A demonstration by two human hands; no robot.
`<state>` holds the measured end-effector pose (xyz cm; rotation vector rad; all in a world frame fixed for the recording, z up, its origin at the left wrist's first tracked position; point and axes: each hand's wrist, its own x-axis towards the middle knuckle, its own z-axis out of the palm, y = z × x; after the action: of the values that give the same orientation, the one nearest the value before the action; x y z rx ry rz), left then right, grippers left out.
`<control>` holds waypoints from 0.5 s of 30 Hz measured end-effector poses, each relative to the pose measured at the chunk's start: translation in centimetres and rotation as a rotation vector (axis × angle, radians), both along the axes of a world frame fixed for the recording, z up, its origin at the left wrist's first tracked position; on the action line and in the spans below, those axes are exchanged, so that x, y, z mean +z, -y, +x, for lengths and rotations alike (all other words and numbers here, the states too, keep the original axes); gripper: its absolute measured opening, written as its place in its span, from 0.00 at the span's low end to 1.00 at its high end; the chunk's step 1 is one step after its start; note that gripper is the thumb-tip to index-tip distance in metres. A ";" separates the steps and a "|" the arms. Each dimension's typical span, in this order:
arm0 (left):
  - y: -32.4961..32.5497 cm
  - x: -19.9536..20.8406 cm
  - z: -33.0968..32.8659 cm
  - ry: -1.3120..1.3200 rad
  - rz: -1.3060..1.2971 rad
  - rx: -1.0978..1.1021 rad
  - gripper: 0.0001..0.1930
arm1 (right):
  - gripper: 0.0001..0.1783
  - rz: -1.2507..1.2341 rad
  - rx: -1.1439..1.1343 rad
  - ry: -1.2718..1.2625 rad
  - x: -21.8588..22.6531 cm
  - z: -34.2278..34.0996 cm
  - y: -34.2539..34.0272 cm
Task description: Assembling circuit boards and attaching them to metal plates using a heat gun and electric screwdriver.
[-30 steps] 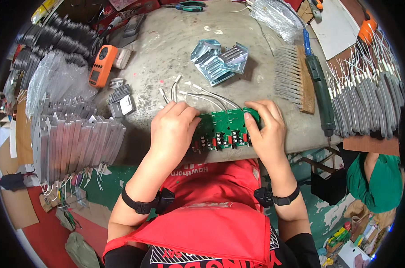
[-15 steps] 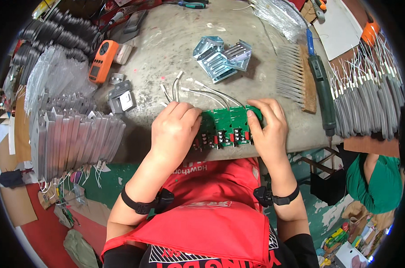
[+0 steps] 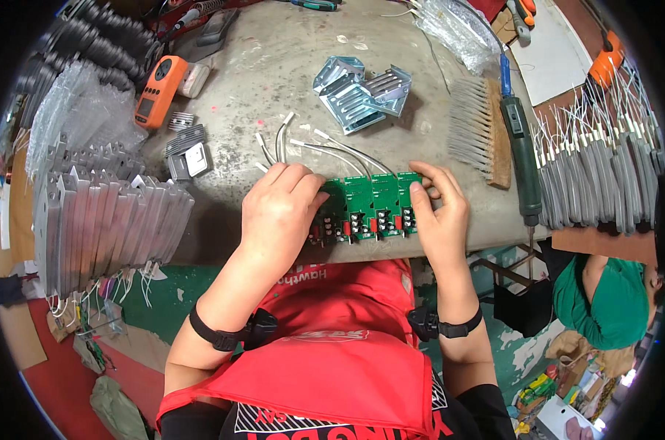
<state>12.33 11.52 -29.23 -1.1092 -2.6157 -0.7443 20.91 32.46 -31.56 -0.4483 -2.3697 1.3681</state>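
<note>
Both hands grip a green circuit board (image 3: 369,205) at the bench's near edge (left hand (image 3: 281,213) covers its end, right hand (image 3: 439,216) pinches the other).

Single head view, worn camera looking steeply down from above the person's chest. Wide fisheye: dark circular rim at all corners, straight lines bowed near the edges. Grey worn concrete-topped workbench (image 3: 288,66) fills the upper half of the frame, its near edge curving across centre. Close range: left hand (image 3: 277,213) and right hand (image 3: 439,216) sit just below centre, forearms entering from the lower edge. Floor shows at lower left and lower right. No second view to overlap.
</note>
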 end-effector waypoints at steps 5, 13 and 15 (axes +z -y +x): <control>0.1 0.0 0.1 -0.010 -0.013 -0.013 0.11 | 0.16 0.182 0.074 -0.100 -0.7 -0.3 -0.2; 0.1 -0.5 0.3 -0.076 -0.004 -0.019 0.12 | 0.14 0.090 0.093 -0.055 -0.6 -0.6 -0.3; 0.2 -0.7 0.2 -0.085 0.010 -0.020 0.12 | 0.13 0.054 0.114 -0.065 -0.7 -0.6 -0.4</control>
<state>12.58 11.32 -29.97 -1.1402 -2.5312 -0.6979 20.33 32.84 -32.31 -0.2540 -2.4048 1.3427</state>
